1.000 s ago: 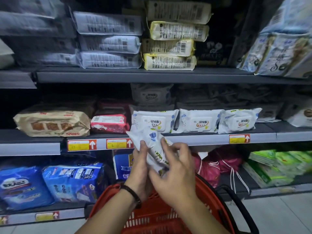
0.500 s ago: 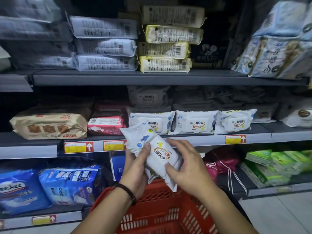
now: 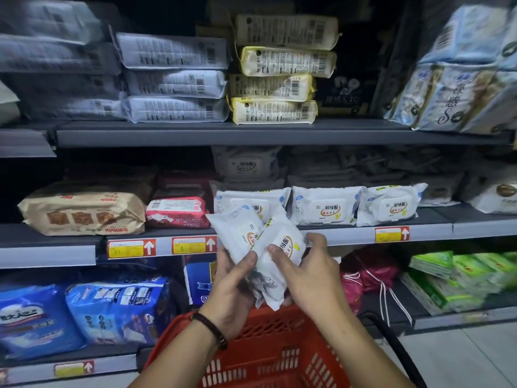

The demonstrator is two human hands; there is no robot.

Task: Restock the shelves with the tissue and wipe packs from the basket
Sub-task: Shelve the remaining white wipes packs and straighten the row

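Observation:
Above the red basket (image 3: 268, 357), both my hands hold white wipe packs in front of the middle shelf (image 3: 349, 233). My left hand (image 3: 235, 287) grips one white pack (image 3: 237, 233), tilted up to the left. My right hand (image 3: 310, 273) grips a second white wipe pack (image 3: 282, 247) with a yellow and red label, overlapping the first. On the middle shelf behind them stands a row of matching white wipe packs (image 3: 324, 205). How many packs lie beneath the two in my hands is hidden.
The top shelf carries stacked grey packs (image 3: 173, 79) and yellow-edged packs (image 3: 277, 85). A brown pack (image 3: 84, 211) and a pink pack (image 3: 179, 211) sit left on the middle shelf. Blue packs (image 3: 112, 312) and green packs (image 3: 461, 278) fill the bottom shelf. A black basket handle (image 3: 397, 351) arcs at right.
The packs have risen from just above the basket toward the middle shelf's front edge, and they have fanned apart into two, one in each hand.

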